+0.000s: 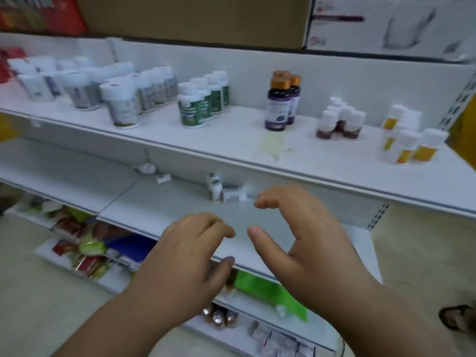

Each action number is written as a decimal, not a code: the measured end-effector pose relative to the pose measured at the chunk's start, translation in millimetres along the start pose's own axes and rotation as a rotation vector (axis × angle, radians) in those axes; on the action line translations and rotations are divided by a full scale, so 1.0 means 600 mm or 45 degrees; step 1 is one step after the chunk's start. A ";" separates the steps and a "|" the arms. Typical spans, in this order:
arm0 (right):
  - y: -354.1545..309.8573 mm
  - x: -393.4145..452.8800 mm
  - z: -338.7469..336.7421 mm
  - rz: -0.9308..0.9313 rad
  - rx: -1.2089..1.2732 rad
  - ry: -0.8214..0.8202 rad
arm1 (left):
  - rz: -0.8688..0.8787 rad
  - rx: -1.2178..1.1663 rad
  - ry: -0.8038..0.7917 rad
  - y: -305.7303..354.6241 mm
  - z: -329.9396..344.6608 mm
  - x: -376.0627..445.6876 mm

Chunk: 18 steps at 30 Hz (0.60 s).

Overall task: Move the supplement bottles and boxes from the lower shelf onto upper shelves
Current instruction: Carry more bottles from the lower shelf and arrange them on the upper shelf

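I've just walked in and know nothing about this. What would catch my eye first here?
Two bare hands fill the foreground: the left hand and right hand, fingers loosely curled and holding nothing, over a nearly bare middle shelf. Above it, the upper shelf carries clusters of supplement bottles, notably the purple bottles with gold caps near its centre.

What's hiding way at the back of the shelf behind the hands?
Behind the left hand and right hand, a small bottle and a white box sit at the back of the middle shelf. The right fingers cover whatever lies just beside them.
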State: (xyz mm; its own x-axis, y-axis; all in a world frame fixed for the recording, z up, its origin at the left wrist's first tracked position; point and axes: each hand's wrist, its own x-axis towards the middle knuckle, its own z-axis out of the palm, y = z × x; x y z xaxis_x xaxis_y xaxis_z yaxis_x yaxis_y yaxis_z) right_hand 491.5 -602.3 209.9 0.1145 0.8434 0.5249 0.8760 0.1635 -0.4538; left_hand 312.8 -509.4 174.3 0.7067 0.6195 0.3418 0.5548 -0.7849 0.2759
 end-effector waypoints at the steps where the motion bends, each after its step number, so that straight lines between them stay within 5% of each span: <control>1: -0.012 0.000 0.025 0.039 -0.018 -0.049 | -0.033 0.013 -0.014 -0.024 -0.006 -0.016; 11: 0.030 0.065 0.216 0.340 -0.182 -0.247 | -0.226 0.048 -0.114 -0.197 0.062 0.011; 18: 0.075 0.115 0.355 0.574 -0.264 -0.283 | -0.132 0.011 -0.275 -0.355 0.133 0.061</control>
State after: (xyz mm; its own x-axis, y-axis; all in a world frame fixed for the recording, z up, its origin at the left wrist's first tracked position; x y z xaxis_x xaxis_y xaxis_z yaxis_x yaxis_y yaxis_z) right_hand 438.8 -428.0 72.2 0.4184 0.8980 0.1360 0.8394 -0.3251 -0.4355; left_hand 255.5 -319.8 56.4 0.7226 0.6822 0.1115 0.6325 -0.7177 0.2914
